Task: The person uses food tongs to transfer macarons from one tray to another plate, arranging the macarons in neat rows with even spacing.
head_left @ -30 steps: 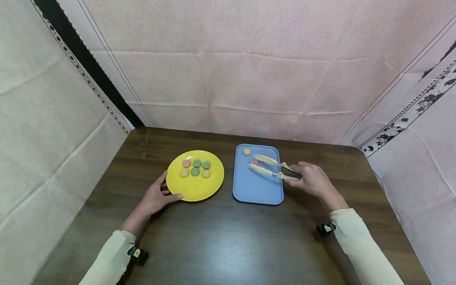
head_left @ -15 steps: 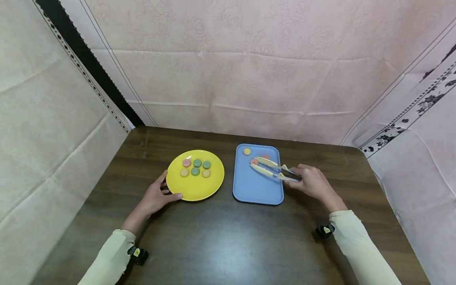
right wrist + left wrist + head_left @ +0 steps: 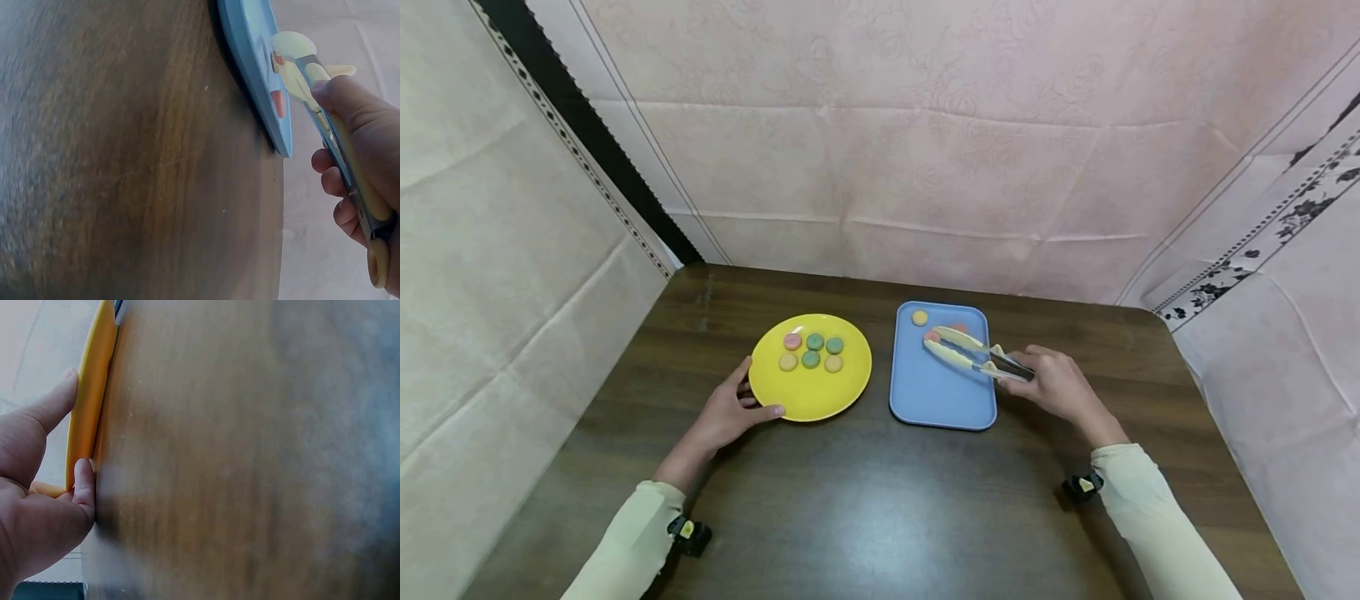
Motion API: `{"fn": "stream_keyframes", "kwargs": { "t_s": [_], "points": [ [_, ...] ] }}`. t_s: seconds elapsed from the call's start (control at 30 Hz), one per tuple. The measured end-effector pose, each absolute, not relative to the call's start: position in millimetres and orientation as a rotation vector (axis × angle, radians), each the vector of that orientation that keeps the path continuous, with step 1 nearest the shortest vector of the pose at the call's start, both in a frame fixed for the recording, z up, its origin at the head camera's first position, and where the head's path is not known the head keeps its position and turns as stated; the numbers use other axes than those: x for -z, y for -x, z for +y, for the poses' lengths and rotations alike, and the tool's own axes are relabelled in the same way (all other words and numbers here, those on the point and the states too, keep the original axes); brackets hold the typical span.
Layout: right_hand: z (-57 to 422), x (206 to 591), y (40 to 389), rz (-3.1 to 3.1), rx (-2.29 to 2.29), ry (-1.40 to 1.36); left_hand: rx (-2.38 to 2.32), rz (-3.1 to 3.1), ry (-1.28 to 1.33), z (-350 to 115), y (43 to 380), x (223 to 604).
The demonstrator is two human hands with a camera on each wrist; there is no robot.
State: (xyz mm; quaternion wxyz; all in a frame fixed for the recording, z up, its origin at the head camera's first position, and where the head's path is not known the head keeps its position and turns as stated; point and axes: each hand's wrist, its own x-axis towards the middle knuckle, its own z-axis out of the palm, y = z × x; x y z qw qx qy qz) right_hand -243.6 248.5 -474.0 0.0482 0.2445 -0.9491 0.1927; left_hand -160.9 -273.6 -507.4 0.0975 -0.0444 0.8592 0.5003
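Observation:
My left hand (image 3: 728, 414) holds the yellow plate (image 3: 805, 402) at its left rim, with the thumb at the near edge. In the left wrist view, that hand's thumb and fingers (image 3: 84, 487) lie along the plate's edge. On the plate are pink, green and yellow round pieces, like small cookies. My right hand (image 3: 1060, 387) grips a pair of tongs (image 3: 992, 360) with cream tips. The tips reach over the blue tray (image 3: 942, 406), with a pink piece (image 3: 932, 337) at their ends. Another pink piece (image 3: 279, 104) lies on the tray near the tongs.
A yellow round piece (image 3: 920, 317) lies in the tray's far left corner. Plate and tray rest side by side on a dark wooden table (image 3: 865, 508). Pale patterned cloth (image 3: 925, 183) hangs behind the table and along both sides.
The tongs' tips have come closer together and shifted slightly around the near pink piece, which has moved a little to the left. The left hand and plate stay in place.

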Motion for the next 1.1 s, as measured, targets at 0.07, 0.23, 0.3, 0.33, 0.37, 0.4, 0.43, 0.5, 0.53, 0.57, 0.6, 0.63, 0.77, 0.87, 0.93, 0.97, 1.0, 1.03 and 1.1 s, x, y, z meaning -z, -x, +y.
{"fn": "stream_keyframes", "kwargs": {
  "t_s": [0.07,0.23,0.3,0.33,0.37,0.4,0.43,0.5,0.53,0.57,0.6,0.63,0.77,0.87,0.93,0.97,1.0,1.03,1.1],
  "points": [
    [245.4,472.7,244.2,-2.855,-0.612,-0.769,-1.479,2.548,0.129,-274.5,161.2,506.7],
    [232.6,469.2,243.8,-2.791,-0.676,-0.809,-1.473,2.552,0.134,-276.3,162.9,506.2],
    [226.5,468.8,242.4,-2.792,-0.703,-0.813,-1.469,2.551,0.140,-275.9,163.3,506.0],
    [223.2,468.9,241.6,-2.796,-0.716,-0.816,-1.467,2.550,0.144,-275.6,163.3,505.8],
    [220.0,469.3,241.0,-2.799,-0.732,-0.820,-1.465,2.549,0.146,-275.2,163.3,505.7],
    [216.7,469.4,240.2,-2.804,-0.747,-0.821,-1.464,2.548,0.148,-274.8,163.3,505.5],
    [213.3,469.5,239.6,-2.808,-0.760,-0.823,-1.463,2.547,0.149,-274.4,163.3,505.4],
    [206.1,469.5,238.6,-2.807,-0.778,-0.833,-1.467,2.543,0.151,-273.8,163.4,505.5],
    [202.2,469.3,238.3,-2.802,-0.786,-0.842,-1.468,2.541,0.152,-273.6,163.5,505.6],
    [198.3,469.1,238.4,-2.797,-0.789,-0.852,-1.469,2.541,0.154,-273.5,163.5,505.9],
    [194.2,468.9,238.5,-2.791,-0.788,-0.861,-1.469,2.541,0.155,-273.4,163.6,506.2],
    [189.7,468.5,238.8,-2.781,-0.789,-0.877,-1.467,2.542,0.155,-273.4,163.6,506.6],
    [171.3,467.7,240.8,-2.731,-0.769,-0.955,-1.459,2.549,0.153,-273.6,163.6,508.2],
    [155.9,466.8,241.5,-2.679,-0.744,-1.023,-1.461,2.546,0.149,-273.6,163.6,508.8],
    [145.0,465.8,241.2,-2.651,-0.737,-1.070,-1.464,2.541,0.150,-273.6,163.5,509.0],
    [139.5,465.3,240.8,-2.639,-0.737,-1.095,-1.466,2.540,0.150,-273.5,163.4,509.0],
    [134.2,464.7,240.0,-2.635,-0.737,-1.116,-1.467,2.540,0.148,-273.4,163.3,509.0],
    [129.0,464.0,239.0,-2.634,-0.741,-1.134,-1.468,2.540,0.145,-273.4,163.2,509.1],
    [118.8,462.2,236.5,-2.643,-0.760,-1.160,-1.471,2.540,0.140,-273.6,163.0,509.2]
  ]
}}
